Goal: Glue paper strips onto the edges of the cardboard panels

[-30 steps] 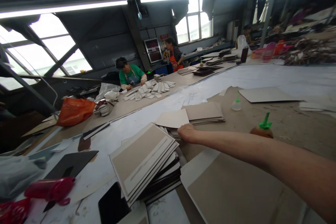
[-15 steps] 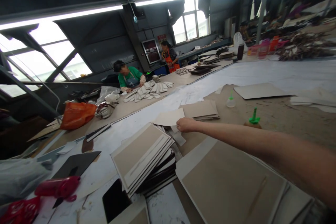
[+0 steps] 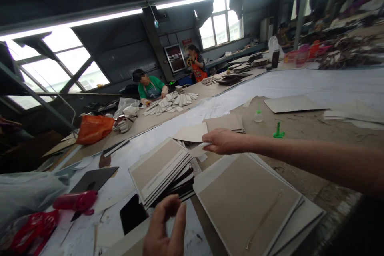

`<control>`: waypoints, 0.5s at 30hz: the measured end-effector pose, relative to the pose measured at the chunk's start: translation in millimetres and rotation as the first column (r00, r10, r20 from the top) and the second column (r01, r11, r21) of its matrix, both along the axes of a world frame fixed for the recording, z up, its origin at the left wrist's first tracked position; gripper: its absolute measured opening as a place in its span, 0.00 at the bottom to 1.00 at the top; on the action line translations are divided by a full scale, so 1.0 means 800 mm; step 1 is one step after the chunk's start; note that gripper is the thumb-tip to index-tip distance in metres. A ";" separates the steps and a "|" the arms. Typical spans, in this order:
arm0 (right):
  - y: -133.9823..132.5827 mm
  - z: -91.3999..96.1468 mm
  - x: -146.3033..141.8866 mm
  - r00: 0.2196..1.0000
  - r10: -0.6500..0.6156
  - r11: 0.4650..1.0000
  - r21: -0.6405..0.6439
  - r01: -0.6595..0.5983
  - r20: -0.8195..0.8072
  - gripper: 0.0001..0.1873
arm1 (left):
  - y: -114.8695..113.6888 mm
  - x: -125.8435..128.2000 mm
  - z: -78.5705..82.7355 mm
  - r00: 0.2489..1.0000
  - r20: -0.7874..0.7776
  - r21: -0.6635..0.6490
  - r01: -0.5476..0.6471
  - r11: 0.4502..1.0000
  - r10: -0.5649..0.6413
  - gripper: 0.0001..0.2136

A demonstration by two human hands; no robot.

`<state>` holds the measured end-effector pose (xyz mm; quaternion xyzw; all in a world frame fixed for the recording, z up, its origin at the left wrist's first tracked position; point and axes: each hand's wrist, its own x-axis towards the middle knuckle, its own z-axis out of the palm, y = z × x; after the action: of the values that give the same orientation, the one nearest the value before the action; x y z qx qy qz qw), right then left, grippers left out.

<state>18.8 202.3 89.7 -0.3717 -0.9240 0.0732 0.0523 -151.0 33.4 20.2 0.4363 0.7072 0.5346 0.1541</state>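
Note:
My right hand (image 3: 220, 141) reaches out over the table and pinches a narrow pale cardboard strip (image 3: 199, 149) lifted from a small pile of strips (image 3: 195, 162). The pile lies between a fanned stack of grey boards (image 3: 160, 170) on the left and a large stack of grey sheets (image 3: 249, 202) on the right. My left hand (image 3: 165, 230) rises at the bottom edge with fingers loosely apart, holding nothing, just above a pale board (image 3: 129, 242).
Two glue bottles with green tips (image 3: 278, 132) (image 3: 258, 115) stand right of my arm. More board stacks (image 3: 223, 123) lie beyond. A red tool (image 3: 75, 201) and black sheet (image 3: 93, 179) sit at left. Two people (image 3: 148, 86) (image 3: 196, 64) work at the far side.
My right hand has drawn back toward me, lifting a strip from the pile. My left hand has come into view at the bottom. The camera has tilted slightly.

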 end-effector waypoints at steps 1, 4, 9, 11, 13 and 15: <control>-0.007 0.005 0.002 1.000 0.025 1.000 -0.011 -0.026 -0.014 0.09 | 0.012 0.001 0.012 0.997 -0.073 0.019 0.031 0.999 -0.029 0.20; -0.029 0.017 0.008 0.984 0.132 0.982 -0.117 -0.146 -0.123 0.08 | 0.043 0.004 0.040 0.948 -0.271 0.064 0.189 0.980 -0.165 0.23; -0.033 0.012 0.021 0.906 0.047 0.870 -0.428 -0.244 -0.421 0.05 | 0.079 0.009 0.049 0.836 0.014 -0.219 0.538 0.814 -0.549 0.15; -0.023 0.001 0.025 0.837 -0.118 0.772 -0.579 -0.261 -0.534 0.08 | 0.088 0.011 0.045 0.827 0.086 -0.225 0.559 0.798 -0.555 0.17; -0.011 -0.011 0.028 0.742 -0.275 0.679 -0.670 -0.300 -0.611 0.12 | 0.096 0.013 0.041 0.829 0.116 -0.209 0.559 0.803 -0.547 0.17; 0.000 -0.020 0.027 0.662 -0.385 0.637 -0.705 -0.313 -0.643 0.15 | 0.104 0.015 0.037 0.815 0.162 -0.203 0.579 0.790 -0.556 0.17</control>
<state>40.6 202.7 73.7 -0.3126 -0.6840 0.6036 0.2648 -139.2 116.5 50.1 0.5807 0.5954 0.3928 0.3924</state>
